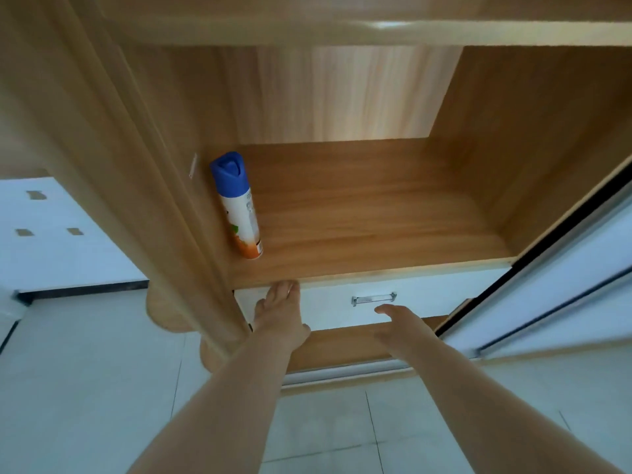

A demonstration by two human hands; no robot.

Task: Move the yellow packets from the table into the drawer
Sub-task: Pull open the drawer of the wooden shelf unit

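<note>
Arms reach forward from me toward a wooden wardrobe. My left hand lies flat, fingers straight and spread, fingertips touching the front edge of the shelf just above the white drawer. My right hand hovers open and empty just below the drawer's metal handle, not touching it. The drawer looks closed. An aerosol can with a blue cap stands at the shelf's left side; its label is too blurred to read. I see no yellow packets from here.
</note>
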